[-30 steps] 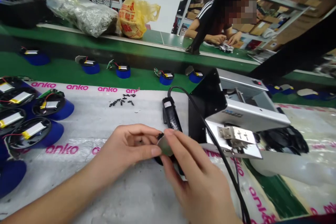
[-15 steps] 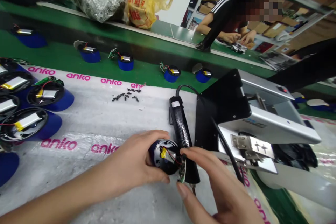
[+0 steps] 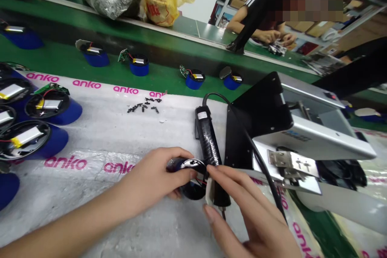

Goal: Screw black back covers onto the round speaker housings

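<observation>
My left hand (image 3: pixel 165 175) is closed around a dark blue round housing (image 3: pixel 193 191), its thumb lying across the open top and hiding most of the inside. Red wires show beside the thumb and lead toward a small circuit board (image 3: pixel 209 193). That board stands on edge between the thumb and fingers of my right hand (image 3: pixel 250 209), its pale side toward me. Just behind both hands lies an electric screwdriver (image 3: pixel 208 141) with a black taped grip, its bit pointing toward me.
Several blue housings (image 3: pixel 54 107) with batteries stand at the left, more on the green belt (image 3: pixel 163 72). Small black parts (image 3: pixel 143 105) lie on the white anko sheet (image 3: pixel 99 129). A silver-and-black machine (image 3: pixel 320 121) stands at the right. Across the belt a person (image 3: pixel 266 34) handles small pieces.
My left thumb has moved from the housing's side over its open top. The circuit board has turned from its green component side to its pale side. My view has shifted slightly.
</observation>
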`<state>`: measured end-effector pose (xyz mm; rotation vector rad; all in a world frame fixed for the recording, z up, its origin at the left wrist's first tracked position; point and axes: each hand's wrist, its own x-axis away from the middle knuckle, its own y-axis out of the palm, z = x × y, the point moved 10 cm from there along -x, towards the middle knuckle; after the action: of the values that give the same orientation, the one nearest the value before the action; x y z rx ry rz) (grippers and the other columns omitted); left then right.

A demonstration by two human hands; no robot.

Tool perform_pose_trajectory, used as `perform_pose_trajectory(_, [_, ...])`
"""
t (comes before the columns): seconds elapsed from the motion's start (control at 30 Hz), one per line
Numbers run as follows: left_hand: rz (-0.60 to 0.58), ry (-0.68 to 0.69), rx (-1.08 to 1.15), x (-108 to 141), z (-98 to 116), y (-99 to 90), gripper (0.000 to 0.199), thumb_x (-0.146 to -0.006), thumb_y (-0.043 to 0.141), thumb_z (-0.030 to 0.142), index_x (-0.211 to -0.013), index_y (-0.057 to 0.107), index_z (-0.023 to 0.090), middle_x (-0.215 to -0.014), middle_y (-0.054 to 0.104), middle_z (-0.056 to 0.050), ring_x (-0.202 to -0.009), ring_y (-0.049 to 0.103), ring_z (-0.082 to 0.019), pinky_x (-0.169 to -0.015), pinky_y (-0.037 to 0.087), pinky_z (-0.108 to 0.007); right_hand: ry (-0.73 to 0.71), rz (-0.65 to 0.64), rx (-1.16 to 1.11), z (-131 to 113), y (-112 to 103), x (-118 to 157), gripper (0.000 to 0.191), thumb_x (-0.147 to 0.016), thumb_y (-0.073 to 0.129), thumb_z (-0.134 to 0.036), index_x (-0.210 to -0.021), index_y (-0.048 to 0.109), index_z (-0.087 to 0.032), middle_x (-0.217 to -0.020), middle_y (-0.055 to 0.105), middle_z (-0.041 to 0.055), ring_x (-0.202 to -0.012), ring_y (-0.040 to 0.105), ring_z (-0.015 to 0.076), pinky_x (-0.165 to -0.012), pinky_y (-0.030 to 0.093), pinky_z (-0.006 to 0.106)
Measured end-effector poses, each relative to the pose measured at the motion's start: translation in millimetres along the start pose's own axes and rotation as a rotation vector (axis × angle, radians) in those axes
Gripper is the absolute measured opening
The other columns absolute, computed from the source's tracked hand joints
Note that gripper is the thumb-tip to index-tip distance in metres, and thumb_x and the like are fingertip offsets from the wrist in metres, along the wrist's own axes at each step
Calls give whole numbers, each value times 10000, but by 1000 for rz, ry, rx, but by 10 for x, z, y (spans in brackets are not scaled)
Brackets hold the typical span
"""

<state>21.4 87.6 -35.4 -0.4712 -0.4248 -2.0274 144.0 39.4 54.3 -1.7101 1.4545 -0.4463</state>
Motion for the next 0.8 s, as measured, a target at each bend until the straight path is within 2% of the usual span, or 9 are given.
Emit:
perform_pose_trajectory(0.13, [5, 10, 33, 7, -41, 8, 216, -842, 699, 355, -1014, 706, 225, -777, 694, 21, -606, 643, -135, -567, 545, -233, -106, 5, 55, -59, 36, -65, 362, -931, 611, -181, -1283, 573, -258, -1300, 637, 24, -1186, 622, 174, -1038, 542, 265])
perform_pose_trajectory(0.23, [-52, 47, 56, 23, -30, 11, 241, -867, 686, 376, -1050, 713, 222, -934, 723, -5, -656, 669, -132, -617, 568, -246, -252, -12, 82, -120, 94, -87, 362, -930, 603, -111, -1276, 610, -219, -1370, 596, 24, -1260, 563, 150, -1115, 466, 239])
perform_pose_trajectory(0.33, [-203, 52, 81, 56, -34, 24, 358, -915, 634, 345, -1253, 670, 233, -1133, 733, -59, -771, 722, -167, -781, 599, -341, -343, -68, 99, -152, 164, -94, 396, -941, 584, -84, -1326, 593, -179, -1395, 576, 37, -1302, 514, 145, -1152, 422, 241])
perform_pose_trajectory(0.4, [-281, 19, 140, 75, -69, 3, 467, -912, 647, 314, -1370, 602, 232, -1179, 737, -89, -828, 745, -195, -863, 590, -396, -368, -101, 101, -169, 196, -100, 379, -951, 573, -90, -1321, 601, -166, -1386, 581, 47, -1297, 497, 159, -1106, 471, 250])
perform_pose_trajectory(0.5, [-314, -19, 253, 73, -103, -40, 521, -880, 702, 308, -1385, 594, 233, -1197, 744, -99, -873, 757, -214, -893, 589, -403, -375, -116, 125, -191, 224, -112, 349, -963, 555, -101, -1297, 625, -175, -1371, 587, 52, -1266, 481, 183, -1017, 535, 272])
perform_pose_trajectory(0.67, [-297, 7, 229, 45, -74, -15, 471, -898, 703, 409, -1344, 636, 273, -1148, 765, -62, -874, 756, -204, -859, 610, -373, -366, -81, 137, -207, 209, -120, 345, -968, 538, -109, -1294, 622, -182, -1367, 577, 63, -1240, 490, 209, -1000, 546, 337])
perform_pose_trajectory(0.8, [-266, 18, 170, 25, -77, -8, 437, -909, 688, 415, -1323, 652, 279, -1137, 763, -49, -853, 758, -204, -842, 620, -379, -349, -87, 123, -203, 219, -113, 369, -951, 547, -93, -1304, 608, -181, -1375, 558, 67, -1273, 467, 216, -1035, 525, 349])
